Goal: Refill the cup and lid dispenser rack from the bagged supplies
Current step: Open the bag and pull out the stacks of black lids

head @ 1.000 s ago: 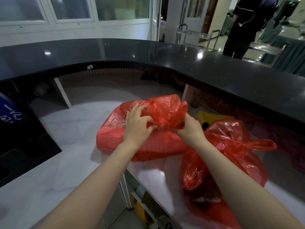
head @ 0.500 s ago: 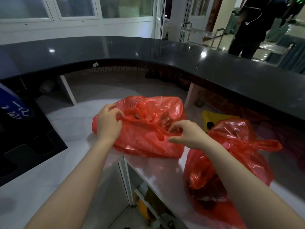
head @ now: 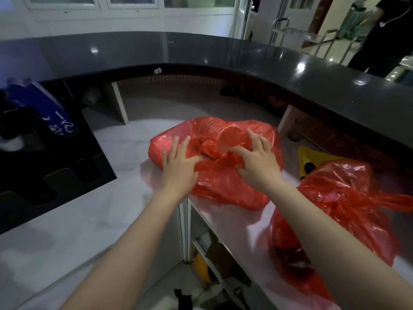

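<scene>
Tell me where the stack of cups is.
Head view, centre: stack of cups lies inside the red bag on the white counter, just beyond the right hand.

I look across a curved black counter top (head: 245,57) with ceiling lights glinting on it, above a pale marble work surface (head: 73,227). Behind it I see white-framed windows (head: 131,2) and a metal trolley (head: 312,39).

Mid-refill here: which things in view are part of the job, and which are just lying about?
Job:
near red bag, both hands on it
stack of cups showing inside it
second red bag, knotted
black dispenser rack
left hand
right hand

Lying about:
yellow item
blue packet
</scene>
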Demonstrator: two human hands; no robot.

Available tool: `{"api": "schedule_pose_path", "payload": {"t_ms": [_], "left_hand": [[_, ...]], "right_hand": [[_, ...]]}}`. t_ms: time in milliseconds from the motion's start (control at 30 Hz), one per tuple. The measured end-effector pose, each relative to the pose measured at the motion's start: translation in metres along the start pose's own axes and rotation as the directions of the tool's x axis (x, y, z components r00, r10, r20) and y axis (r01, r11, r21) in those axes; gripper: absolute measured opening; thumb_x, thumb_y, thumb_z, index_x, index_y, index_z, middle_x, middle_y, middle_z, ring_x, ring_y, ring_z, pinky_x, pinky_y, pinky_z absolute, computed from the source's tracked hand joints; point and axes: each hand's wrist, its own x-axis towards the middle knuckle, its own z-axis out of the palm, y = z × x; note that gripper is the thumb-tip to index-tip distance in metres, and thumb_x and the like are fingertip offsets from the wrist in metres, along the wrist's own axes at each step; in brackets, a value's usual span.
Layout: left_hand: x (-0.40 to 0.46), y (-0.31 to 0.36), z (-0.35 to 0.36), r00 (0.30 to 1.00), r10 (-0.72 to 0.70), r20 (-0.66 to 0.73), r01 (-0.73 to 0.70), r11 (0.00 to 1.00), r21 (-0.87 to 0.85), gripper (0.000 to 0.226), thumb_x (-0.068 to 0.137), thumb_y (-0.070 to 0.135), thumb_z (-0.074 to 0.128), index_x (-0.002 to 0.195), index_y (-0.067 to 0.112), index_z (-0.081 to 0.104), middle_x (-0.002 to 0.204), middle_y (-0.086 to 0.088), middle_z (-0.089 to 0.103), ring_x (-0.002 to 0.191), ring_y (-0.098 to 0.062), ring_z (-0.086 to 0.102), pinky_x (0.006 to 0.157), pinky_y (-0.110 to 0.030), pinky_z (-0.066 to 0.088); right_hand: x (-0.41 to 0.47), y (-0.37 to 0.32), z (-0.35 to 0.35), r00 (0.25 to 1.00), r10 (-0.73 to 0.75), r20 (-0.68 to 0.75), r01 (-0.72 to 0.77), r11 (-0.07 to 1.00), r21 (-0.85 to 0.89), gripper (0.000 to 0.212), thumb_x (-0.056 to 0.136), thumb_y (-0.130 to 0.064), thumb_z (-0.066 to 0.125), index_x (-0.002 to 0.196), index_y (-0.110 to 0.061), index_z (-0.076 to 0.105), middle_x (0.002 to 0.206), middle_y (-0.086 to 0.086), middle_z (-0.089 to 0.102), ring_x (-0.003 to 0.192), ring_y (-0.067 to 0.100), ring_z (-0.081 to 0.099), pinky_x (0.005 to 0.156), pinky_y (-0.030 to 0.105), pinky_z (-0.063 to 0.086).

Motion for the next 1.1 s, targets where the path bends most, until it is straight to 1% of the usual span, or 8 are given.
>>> {"api": "schedule_pose_path", "payload": {"t_ms": [233,400,633,800,833,933,1000,1100], "left_hand": [[-0.021,-0.06,0.007,0.993,-0.115,0.028,0.114,0.993,0.043,0.022,0.076,0.02,0.073,0.09,0.037,0.074,0.156,-0.003,0.027,0.146,-0.03,0.006,0.117,-0.051,0.0],[-0.018,-0.082,-0.004,0.952,-0.299,0.066,0.294,0.953,0.074,0.044,0.077,0.03,0.065,0.118,0.043,0.063,0.16,-0.003,0.011,0.146,-0.029,-0.003,0.116,-0.053,-0.002],[-0.019,-0.041,-0.01,0.932,-0.35,0.096,0.363,0.898,-0.25,0.05,0.077,0.044,0.028,0.08,0.031,0.077,0.156,0.004,0.026,0.145,-0.023,0.007,0.115,-0.056,-0.003],[-0.023,-0.025,0.007,0.962,-0.255,0.094,0.255,0.967,0.018,0.036,0.083,0.061,0.055,0.079,0.03,0.073,0.156,0.001,0.026,0.146,-0.028,0.002,0.11,-0.06,-0.007],[-0.025,-0.026,0.013,0.964,-0.239,0.116,0.239,0.971,0.014,0.027,0.078,0.056,0.066,0.09,0.032,0.07,0.157,-0.001,0.022,0.146,-0.03,0.001,0.11,-0.062,-0.006],[-0.032,-0.03,0.031,0.948,-0.208,0.24,0.221,0.975,-0.029,0.1,0.069,0.046,0.079,0.148,0.03,0.019,0.161,-0.006,0.002,0.146,-0.035,-0.004,0.111,-0.067,0.005],[-0.035,-0.031,0.039,0.942,-0.177,0.284,0.199,0.979,-0.049,0.123,0.069,0.049,0.078,0.148,0.036,-0.016,0.16,-0.007,-0.012,0.146,-0.036,-0.009,0.11,-0.065,0.006],[-0.036,-0.035,0.047,0.938,-0.145,0.315,0.165,0.986,-0.037,0.131,0.067,0.056,0.076,0.14,0.04,-0.032,0.158,-0.008,-0.02,0.145,-0.036,-0.012,0.11,-0.065,0.006]], "right_hand": [[-0.008,0.03,-0.008,0.976,0.192,-0.099,-0.212,0.94,-0.268,0.04,0.092,-0.055,0.043,0.119,-0.032,0.06,0.16,0.007,0.014,0.144,0.036,0.009,0.11,0.054,0.023],[-0.01,0.029,-0.014,0.934,0.35,-0.07,-0.357,0.905,-0.23,0.057,0.095,-0.06,0.023,0.122,-0.027,0.06,0.161,0.006,0.01,0.145,0.036,0.006,0.113,0.057,0.018],[-0.026,-0.006,-0.007,0.962,0.127,-0.243,-0.135,0.991,-0.018,0.063,0.094,-0.061,0.034,0.083,-0.014,0.075,0.152,0.016,0.035,0.143,0.035,0.021,0.114,0.052,0.021],[-0.036,-0.006,0.007,0.981,0.17,-0.094,-0.18,0.976,-0.123,0.028,0.084,-0.045,0.067,0.091,-0.019,0.074,0.157,0.009,0.025,0.146,0.03,0.013,0.116,0.047,0.02],[-0.039,-0.001,0.011,0.978,0.191,-0.084,-0.201,0.971,-0.128,0.026,0.083,-0.039,0.069,0.099,-0.019,0.072,0.157,0.009,0.024,0.146,0.031,0.012,0.115,0.046,0.021],[-0.05,0.009,0.021,0.962,0.266,-0.061,-0.272,0.955,-0.119,0.045,0.085,-0.027,0.065,0.128,-0.024,0.055,0.158,0.011,0.015,0.146,0.034,0.006,0.116,0.049,0.019],[-0.055,0.014,0.025,0.948,0.319,-0.008,-0.315,0.933,-0.174,0.058,0.088,-0.027,0.059,0.141,-0.028,0.036,0.161,0.01,0.002,0.146,0.035,-0.002,0.115,0.053,0.014],[-0.061,0.017,0.029,0.937,0.347,0.044,-0.329,0.915,-0.232,0.06,0.092,-0.024,0.053,0.145,-0.027,0.024,0.161,0.006,-0.007,0.146,0.037,-0.008,0.114,0.057,0.012]]}}
